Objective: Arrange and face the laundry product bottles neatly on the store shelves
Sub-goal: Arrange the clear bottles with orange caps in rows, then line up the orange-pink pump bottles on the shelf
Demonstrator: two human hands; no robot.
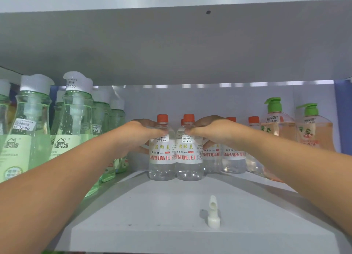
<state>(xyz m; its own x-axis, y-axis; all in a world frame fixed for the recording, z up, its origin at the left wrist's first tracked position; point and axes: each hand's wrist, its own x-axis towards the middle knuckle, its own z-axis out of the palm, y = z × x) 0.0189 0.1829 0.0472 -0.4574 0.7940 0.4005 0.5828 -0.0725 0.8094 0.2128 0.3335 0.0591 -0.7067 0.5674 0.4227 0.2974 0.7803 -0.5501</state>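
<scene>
Two small clear bottles with orange caps stand side by side mid-shelf, white labels facing me. My left hand wraps the shoulder of the left bottle. My right hand grips the shoulder of the right bottle. More of the same orange-capped bottles stand behind and to the right, partly hidden by my right forearm.
Tall green bottles with white caps crowd the left side. Two pink pump bottles with green heads stand at the far right. A loose white spout cap lies on the grey shelf near its front. The upper shelf hangs low overhead.
</scene>
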